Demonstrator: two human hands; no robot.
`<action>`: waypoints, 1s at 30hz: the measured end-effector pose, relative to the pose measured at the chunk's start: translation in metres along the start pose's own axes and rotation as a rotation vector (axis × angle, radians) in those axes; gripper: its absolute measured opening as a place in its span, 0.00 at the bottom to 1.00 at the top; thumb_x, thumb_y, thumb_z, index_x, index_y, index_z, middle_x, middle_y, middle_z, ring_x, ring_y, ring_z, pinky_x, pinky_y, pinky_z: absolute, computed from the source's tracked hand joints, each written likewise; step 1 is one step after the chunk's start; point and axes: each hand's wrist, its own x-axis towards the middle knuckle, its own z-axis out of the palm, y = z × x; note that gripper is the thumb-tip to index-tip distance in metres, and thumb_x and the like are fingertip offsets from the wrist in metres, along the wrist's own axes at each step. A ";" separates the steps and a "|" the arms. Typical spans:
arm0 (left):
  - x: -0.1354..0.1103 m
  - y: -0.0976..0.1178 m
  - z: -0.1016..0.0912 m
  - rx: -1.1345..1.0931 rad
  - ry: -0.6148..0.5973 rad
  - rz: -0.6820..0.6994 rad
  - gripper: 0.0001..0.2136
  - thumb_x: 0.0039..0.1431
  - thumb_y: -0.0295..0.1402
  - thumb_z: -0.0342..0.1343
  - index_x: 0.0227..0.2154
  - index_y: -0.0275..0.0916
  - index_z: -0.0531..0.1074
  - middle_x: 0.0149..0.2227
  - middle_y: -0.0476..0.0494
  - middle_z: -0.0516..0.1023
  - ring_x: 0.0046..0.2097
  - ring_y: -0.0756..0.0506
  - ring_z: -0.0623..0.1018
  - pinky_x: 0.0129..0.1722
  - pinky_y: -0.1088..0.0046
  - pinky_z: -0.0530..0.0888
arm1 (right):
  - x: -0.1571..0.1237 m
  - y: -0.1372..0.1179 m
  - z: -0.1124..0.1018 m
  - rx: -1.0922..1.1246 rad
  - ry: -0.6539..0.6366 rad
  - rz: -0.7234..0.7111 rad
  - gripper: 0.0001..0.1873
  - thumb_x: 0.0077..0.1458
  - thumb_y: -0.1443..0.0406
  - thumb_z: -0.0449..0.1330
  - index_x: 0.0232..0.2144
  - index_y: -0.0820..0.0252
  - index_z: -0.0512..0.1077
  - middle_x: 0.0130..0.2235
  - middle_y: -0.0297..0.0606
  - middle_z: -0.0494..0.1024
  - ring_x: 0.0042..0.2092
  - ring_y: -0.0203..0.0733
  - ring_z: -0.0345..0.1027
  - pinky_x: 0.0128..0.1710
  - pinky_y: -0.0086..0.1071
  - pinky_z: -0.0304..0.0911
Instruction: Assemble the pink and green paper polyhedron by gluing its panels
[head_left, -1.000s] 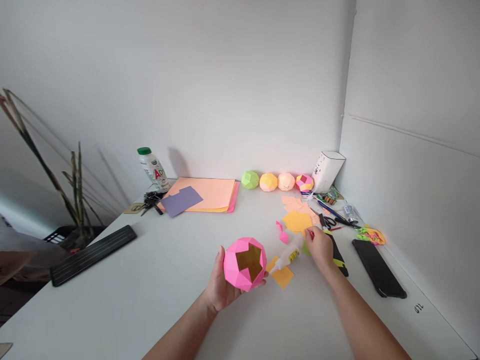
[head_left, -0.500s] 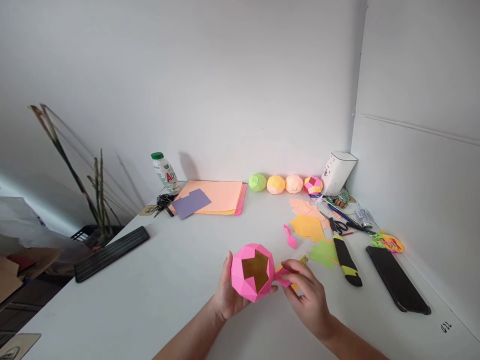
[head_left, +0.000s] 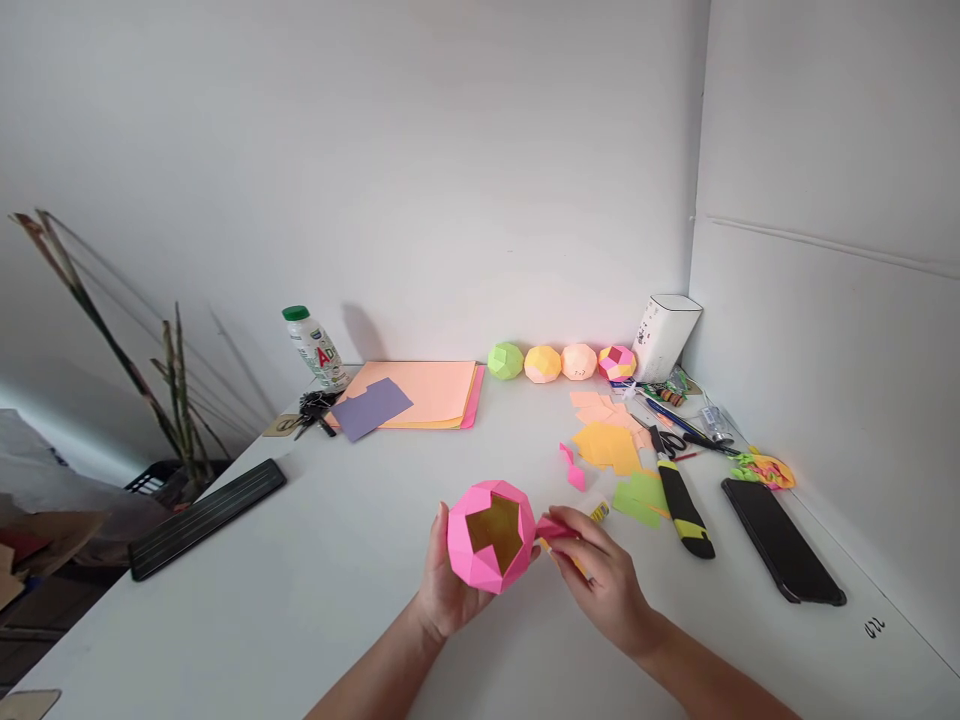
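Note:
My left hand is wrapped round a faceted pink paper ball from its left side and below. A jagged opening in the ball's front shows a dark yellow inside. Between the fingertips of my right hand is a small pink paper piece, close to the ball's right side; whether it touches the ball I cannot tell. Beyond the right hand lies a yellow glue stick, partly covered. Another pink paper strip rests on the table just past it.
Orange and green paper scraps lie right of centre, beside a utility knife, scissors and a phone. Several finished paper balls line the wall. Coloured sheets, a bottle and a black bar are leftward.
The view has shifted slightly. The ball has turned a little in my left hand, its opening now facing more to the right. My right fingers have changed their hold on the pink piece.

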 end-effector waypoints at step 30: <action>0.002 0.010 -0.001 0.146 0.041 0.083 0.38 0.56 0.63 0.40 0.50 0.33 0.72 0.47 0.30 0.79 0.53 0.30 0.75 0.56 0.52 0.65 | 0.008 0.052 -0.033 -0.215 -0.517 0.216 0.24 0.42 0.82 0.51 0.39 0.57 0.72 0.40 0.43 0.77 0.44 0.51 0.71 0.45 0.49 0.69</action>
